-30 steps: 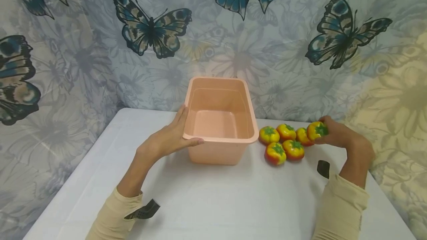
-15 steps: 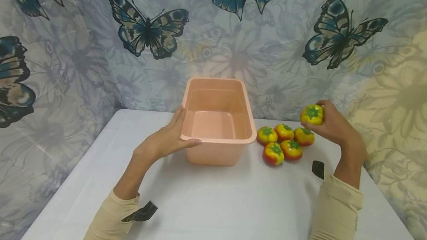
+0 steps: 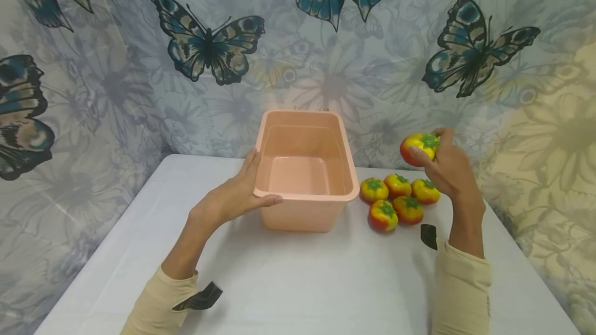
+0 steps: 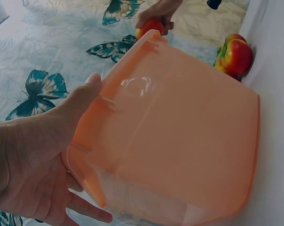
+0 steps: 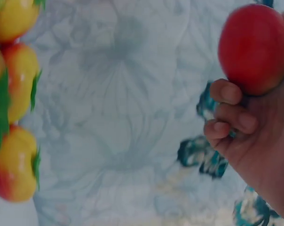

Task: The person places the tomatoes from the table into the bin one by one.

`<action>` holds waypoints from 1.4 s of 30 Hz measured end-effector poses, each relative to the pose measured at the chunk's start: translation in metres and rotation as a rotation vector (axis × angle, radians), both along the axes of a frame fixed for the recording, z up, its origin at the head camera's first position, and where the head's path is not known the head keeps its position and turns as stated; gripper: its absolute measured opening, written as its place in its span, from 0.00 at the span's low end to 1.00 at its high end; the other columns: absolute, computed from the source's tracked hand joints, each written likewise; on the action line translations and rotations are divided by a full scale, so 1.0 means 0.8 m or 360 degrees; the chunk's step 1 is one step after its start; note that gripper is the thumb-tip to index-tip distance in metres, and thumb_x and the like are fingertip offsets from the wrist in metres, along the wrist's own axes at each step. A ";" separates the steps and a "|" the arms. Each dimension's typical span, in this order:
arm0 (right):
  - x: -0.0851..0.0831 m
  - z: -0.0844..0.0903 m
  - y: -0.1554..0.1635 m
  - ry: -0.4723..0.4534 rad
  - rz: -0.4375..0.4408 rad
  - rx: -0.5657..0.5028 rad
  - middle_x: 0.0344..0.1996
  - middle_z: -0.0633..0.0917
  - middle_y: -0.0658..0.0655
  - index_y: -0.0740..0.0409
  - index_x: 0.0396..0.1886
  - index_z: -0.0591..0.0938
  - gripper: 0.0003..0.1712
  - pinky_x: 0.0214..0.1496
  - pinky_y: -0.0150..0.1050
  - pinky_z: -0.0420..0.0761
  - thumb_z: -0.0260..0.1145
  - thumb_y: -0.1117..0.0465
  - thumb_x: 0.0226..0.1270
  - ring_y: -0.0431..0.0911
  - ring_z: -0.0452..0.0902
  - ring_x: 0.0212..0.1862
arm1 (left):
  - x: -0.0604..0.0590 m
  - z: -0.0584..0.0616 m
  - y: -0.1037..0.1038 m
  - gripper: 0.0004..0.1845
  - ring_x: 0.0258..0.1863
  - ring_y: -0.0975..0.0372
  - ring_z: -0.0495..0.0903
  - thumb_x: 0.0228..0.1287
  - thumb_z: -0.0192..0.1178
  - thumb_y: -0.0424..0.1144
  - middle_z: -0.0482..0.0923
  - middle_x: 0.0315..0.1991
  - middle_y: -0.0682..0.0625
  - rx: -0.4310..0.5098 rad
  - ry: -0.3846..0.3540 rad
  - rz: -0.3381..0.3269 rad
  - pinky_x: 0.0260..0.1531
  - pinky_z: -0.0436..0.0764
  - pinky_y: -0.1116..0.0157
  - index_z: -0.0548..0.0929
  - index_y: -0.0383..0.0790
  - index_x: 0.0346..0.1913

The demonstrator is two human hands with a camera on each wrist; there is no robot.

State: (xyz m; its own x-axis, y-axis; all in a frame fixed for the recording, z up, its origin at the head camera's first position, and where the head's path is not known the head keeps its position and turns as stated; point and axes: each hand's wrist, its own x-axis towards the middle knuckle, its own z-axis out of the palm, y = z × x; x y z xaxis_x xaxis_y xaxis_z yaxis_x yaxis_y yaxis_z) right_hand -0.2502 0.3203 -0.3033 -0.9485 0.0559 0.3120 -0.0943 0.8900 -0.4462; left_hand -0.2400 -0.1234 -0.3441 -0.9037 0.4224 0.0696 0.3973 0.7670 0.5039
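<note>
Butterfly-print cloth [image 3: 335,76] behind white table [image 3: 302,273]

Pale floral curtain [image 3: 326,71] with big blue butterflies hangs behind a white table [image 3: 302,273], lit yellowish on the right, maybe sunlight.

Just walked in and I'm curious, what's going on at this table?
A person sits at a white table. Their left hand grips the near left rim of an empty peach plastic tub. Their right hand holds one toy tomato up in the air, right of the tub. Five more toy tomatoes lie clustered on the table beside it.
</note>
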 end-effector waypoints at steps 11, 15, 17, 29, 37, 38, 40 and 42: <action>-0.009 -0.007 -0.074 0.0041 0.0222 0.0073 0.20 0.75 0.60 0.59 0.63 0.50 0.45 0.29 0.45 0.73 0.49 0.32 0.61 0.53 0.71 0.22 | 0.002 0.002 0.004 0.62 0.69 0.56 0.48 0.43 0.47 0.79 0.19 0.69 0.62 -0.0033 0.0004 0.0004 0.58 0.66 0.54 0.28 0.50 0.71; -0.013 -0.017 -0.105 0.0101 0.0363 0.0072 0.34 0.76 0.61 0.58 0.66 0.50 0.48 0.40 0.49 0.75 0.52 0.32 0.59 0.54 0.73 0.34 | 0.001 0.001 0.004 0.62 0.69 0.55 0.48 0.43 0.47 0.79 0.19 0.70 0.61 -0.0042 0.0014 -0.0003 0.58 0.66 0.54 0.28 0.50 0.71; -0.017 -0.022 -0.120 0.0203 0.0487 0.0066 0.44 0.74 0.62 0.59 0.67 0.53 0.48 0.44 0.50 0.75 0.56 0.34 0.58 0.54 0.71 0.42 | 0.000 0.001 0.004 0.62 0.69 0.55 0.48 0.43 0.46 0.79 0.19 0.70 0.60 -0.0048 0.0023 -0.0009 0.58 0.66 0.53 0.28 0.49 0.71; -0.023 -0.036 -0.156 0.0402 0.0881 0.0211 0.52 0.75 0.55 0.48 0.71 0.55 0.46 0.59 0.52 0.63 0.63 0.42 0.56 0.51 0.66 0.53 | -0.002 0.002 0.005 0.63 0.68 0.55 0.52 0.41 0.48 0.79 0.21 0.71 0.58 -0.0020 0.0007 0.0005 0.57 0.67 0.54 0.29 0.51 0.71; -0.011 -0.023 -0.147 0.0241 0.0840 0.0033 0.63 0.68 0.53 0.46 0.69 0.60 0.38 0.61 0.55 0.63 0.59 0.43 0.62 0.51 0.61 0.63 | 0.000 0.001 0.002 0.62 0.69 0.57 0.49 0.43 0.46 0.79 0.22 0.72 0.56 -0.0047 -0.0003 -0.0006 0.59 0.65 0.55 0.29 0.50 0.71; -0.010 -0.020 -0.144 0.0231 0.0822 0.0034 0.64 0.67 0.53 0.46 0.69 0.60 0.37 0.62 0.55 0.62 0.59 0.44 0.62 0.52 0.60 0.64 | 0.000 0.001 0.002 0.62 0.69 0.57 0.49 0.43 0.46 0.79 0.22 0.71 0.56 -0.0047 -0.0001 -0.0010 0.59 0.66 0.55 0.29 0.50 0.71; -0.006 -0.013 -0.138 0.0205 0.0780 0.0049 0.65 0.65 0.52 0.44 0.69 0.59 0.37 0.62 0.57 0.61 0.59 0.44 0.62 0.53 0.59 0.65 | 0.001 0.001 0.001 0.62 0.69 0.57 0.48 0.43 0.47 0.79 0.22 0.72 0.56 -0.0039 0.0001 -0.0004 0.58 0.66 0.55 0.29 0.50 0.71; -0.002 -0.006 -0.130 0.0167 0.0735 0.0075 0.65 0.65 0.53 0.44 0.69 0.59 0.38 0.61 0.58 0.62 0.59 0.43 0.62 0.54 0.58 0.65 | 0.001 0.002 0.001 0.62 0.69 0.57 0.48 0.43 0.47 0.78 0.22 0.72 0.56 -0.0029 -0.0001 0.0000 0.58 0.66 0.54 0.29 0.50 0.71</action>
State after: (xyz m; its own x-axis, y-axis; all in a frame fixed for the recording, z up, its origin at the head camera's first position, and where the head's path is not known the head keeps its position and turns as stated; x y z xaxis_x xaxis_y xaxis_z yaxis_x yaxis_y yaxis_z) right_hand -0.2521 0.2166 -0.3082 -0.8340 -0.3805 0.3997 -0.5272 0.7634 -0.3732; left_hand -0.2389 -0.1228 -0.3423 -0.9037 0.4238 0.0615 0.3973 0.7760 0.4899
